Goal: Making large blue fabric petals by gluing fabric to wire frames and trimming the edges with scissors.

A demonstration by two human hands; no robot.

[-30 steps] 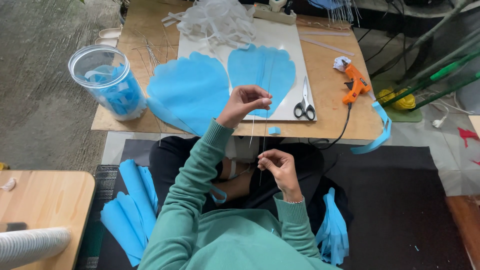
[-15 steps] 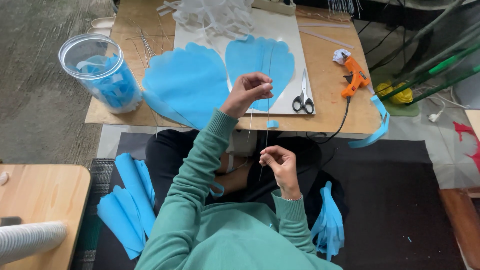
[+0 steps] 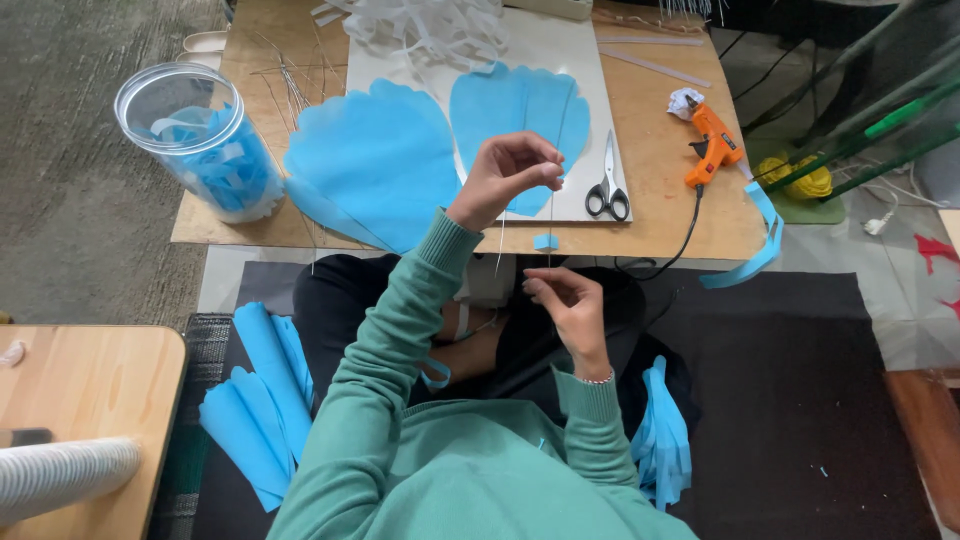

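My left hand (image 3: 505, 178) is raised over the low wooden table (image 3: 660, 215), its fingers pinched on the top of a thin wire (image 3: 551, 225). Lower down, above my lap, my right hand (image 3: 566, 305) pinches the bottom of the same wire. The wire runs nearly upright between the two hands. Two large blue paper petals (image 3: 375, 162) lie on the table just beyond my left hand, one partly on a white board (image 3: 585, 60). Black-handled scissors (image 3: 608, 185) lie to the right of my left hand.
An orange glue gun (image 3: 712, 145) lies on the table's right side, its black cord hanging off the edge. A clear plastic jar (image 3: 205, 140) with blue scraps stands at the left corner. Blue paper pieces (image 3: 260, 400) lie on the floor mat beside me. A wooden stool (image 3: 90, 400) is at the lower left.
Both hands keep their pinch on the wire and have hardly moved. The view has shifted slightly.
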